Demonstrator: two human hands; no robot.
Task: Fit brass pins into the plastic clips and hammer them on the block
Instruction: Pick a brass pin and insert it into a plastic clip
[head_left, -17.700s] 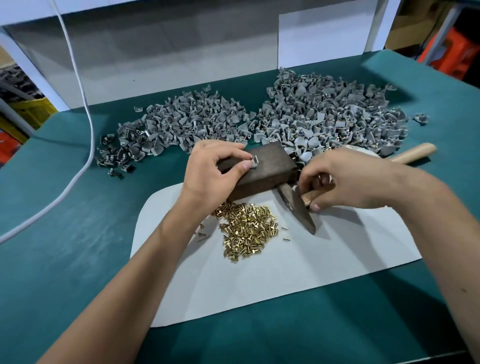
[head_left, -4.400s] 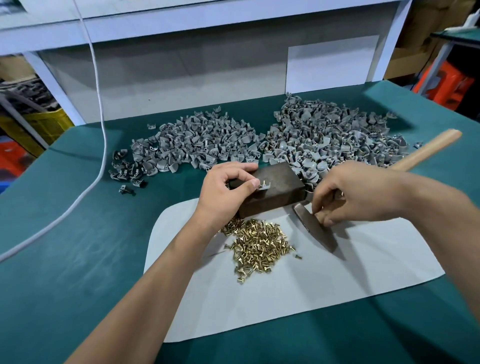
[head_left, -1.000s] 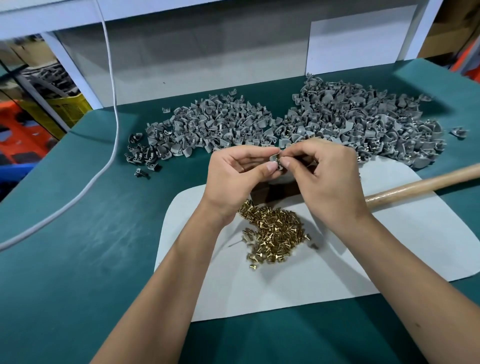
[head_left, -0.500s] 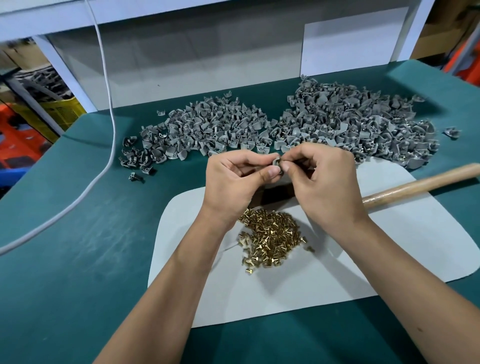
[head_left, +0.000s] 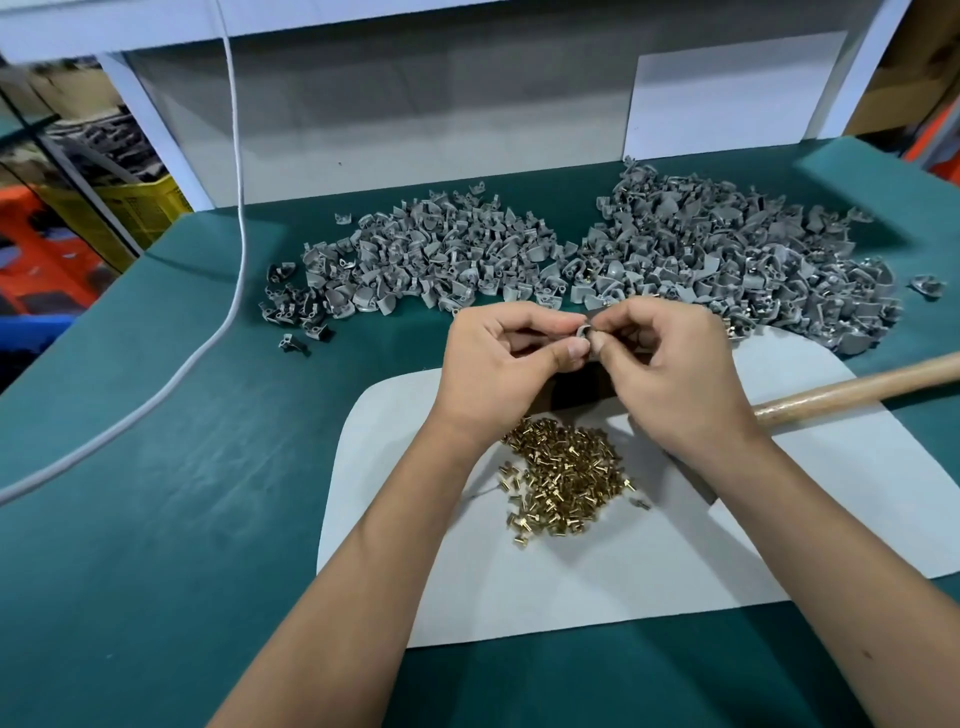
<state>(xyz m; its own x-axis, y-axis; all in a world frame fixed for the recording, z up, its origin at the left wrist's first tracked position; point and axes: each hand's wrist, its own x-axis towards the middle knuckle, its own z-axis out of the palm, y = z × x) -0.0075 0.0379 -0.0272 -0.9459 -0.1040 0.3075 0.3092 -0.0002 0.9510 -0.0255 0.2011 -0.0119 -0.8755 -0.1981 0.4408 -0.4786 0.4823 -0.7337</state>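
Both hands meet above the dark block (head_left: 576, 387), which is mostly hidden beneath them. My left hand (head_left: 501, 366) pinches a small grey plastic clip (head_left: 584, 332) between thumb and forefinger. My right hand (head_left: 670, 371) pinches at the same clip from the right side; any pin in its fingertips is too small to see. A heap of brass pins (head_left: 563, 475) lies on the white sheet (head_left: 597, 587) just below my wrists. The hammer's wooden handle (head_left: 852, 389) lies on the sheet at the right, its head hidden under my right forearm.
Two big heaps of grey clips lie at the back, one to the left (head_left: 415, 265) and one to the right (head_left: 737, 260). A white cable (head_left: 228, 270) runs down across the green table (head_left: 156, 493) on the left. Crates stand beyond the table's left edge.
Since 4.4 s ago my right hand has let go of the hammer, which now lies on the sheet, and both hands have come together on a clip. Over the last second they barely moved.
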